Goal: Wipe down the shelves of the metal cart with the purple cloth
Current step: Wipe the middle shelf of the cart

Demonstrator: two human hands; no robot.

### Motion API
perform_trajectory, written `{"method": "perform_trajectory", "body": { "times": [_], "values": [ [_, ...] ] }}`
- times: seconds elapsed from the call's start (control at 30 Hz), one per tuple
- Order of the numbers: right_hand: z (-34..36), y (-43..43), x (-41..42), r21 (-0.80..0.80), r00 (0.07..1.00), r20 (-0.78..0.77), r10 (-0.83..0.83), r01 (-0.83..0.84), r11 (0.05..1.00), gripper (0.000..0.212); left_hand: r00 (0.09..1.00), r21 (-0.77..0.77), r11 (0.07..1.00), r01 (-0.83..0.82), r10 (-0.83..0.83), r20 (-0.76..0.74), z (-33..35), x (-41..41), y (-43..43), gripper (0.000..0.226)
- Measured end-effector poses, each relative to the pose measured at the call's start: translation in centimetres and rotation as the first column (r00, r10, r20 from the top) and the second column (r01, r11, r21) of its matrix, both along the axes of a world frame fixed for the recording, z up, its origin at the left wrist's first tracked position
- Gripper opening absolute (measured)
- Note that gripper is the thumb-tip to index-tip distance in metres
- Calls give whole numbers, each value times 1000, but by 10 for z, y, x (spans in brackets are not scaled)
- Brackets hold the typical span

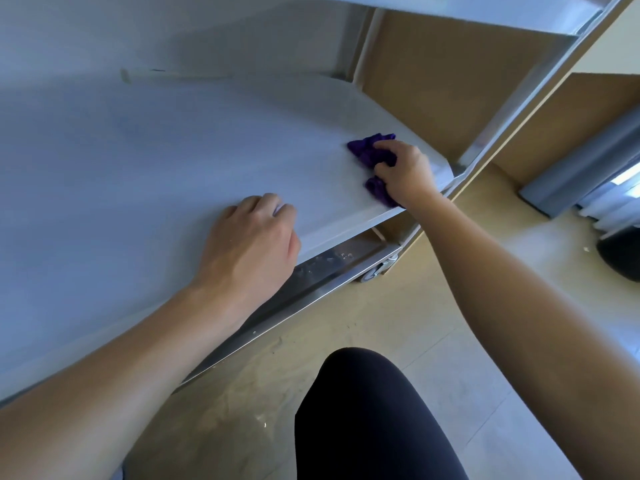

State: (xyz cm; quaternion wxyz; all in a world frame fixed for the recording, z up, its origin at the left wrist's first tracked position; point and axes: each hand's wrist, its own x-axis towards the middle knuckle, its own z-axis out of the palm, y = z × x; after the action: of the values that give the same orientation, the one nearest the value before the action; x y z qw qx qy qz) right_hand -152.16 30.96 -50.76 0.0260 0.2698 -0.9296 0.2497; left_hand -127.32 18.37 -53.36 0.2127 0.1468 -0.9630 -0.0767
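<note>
The metal cart's middle shelf (156,161) fills the left and centre of the head view, pale grey and flat. My right hand (407,173) presses a crumpled purple cloth (369,152) onto the shelf near its front right corner, fingers curled over it. Part of the cloth hangs over the shelf's front edge below my palm. My left hand (252,244) rests on the shelf near the front edge, fingers bent down against the surface, holding nothing. An upper shelf (450,12) overhangs at the top.
A lower shelf rim (322,275) and a caster wheel (375,271) show beneath the front edge. The cart's corner post (519,98) rises at right. My dark-clad knee (367,420) is at the bottom. A grey object (581,161) and a black one (620,254) sit on the floor at right.
</note>
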Motion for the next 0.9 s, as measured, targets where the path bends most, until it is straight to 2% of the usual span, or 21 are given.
{"method": "perform_trajectory", "body": {
  "times": [0.17,0.3,0.4,0.53,0.6,0.77,0.9],
  "values": [
    [-1,10,-26,-34,990,16,-139,139,990,49,1000,-43,999,29,-28,6,-1,-3,5,19],
    [-3,-3,-17,-3,986,-31,-164,164,987,48,998,-54,998,36,-33,48,1,-2,5,22],
    [-4,-18,10,-16,997,-33,-76,76,997,46,998,-53,998,25,-21,66,3,-2,5,24],
    [-15,-48,62,-19,976,-120,179,-182,983,48,997,-76,997,21,-15,76,6,-1,7,30],
    [-18,-55,72,-37,964,-130,230,-237,971,48,998,-79,997,18,-12,68,6,-1,7,28],
    [-14,-38,52,-101,985,-59,162,-167,981,48,999,-56,998,14,-11,47,3,-1,8,26],
    [-7,-16,17,-94,1000,11,-12,13,995,51,999,-43,999,24,-22,41,3,-1,5,23]
  ]
}}
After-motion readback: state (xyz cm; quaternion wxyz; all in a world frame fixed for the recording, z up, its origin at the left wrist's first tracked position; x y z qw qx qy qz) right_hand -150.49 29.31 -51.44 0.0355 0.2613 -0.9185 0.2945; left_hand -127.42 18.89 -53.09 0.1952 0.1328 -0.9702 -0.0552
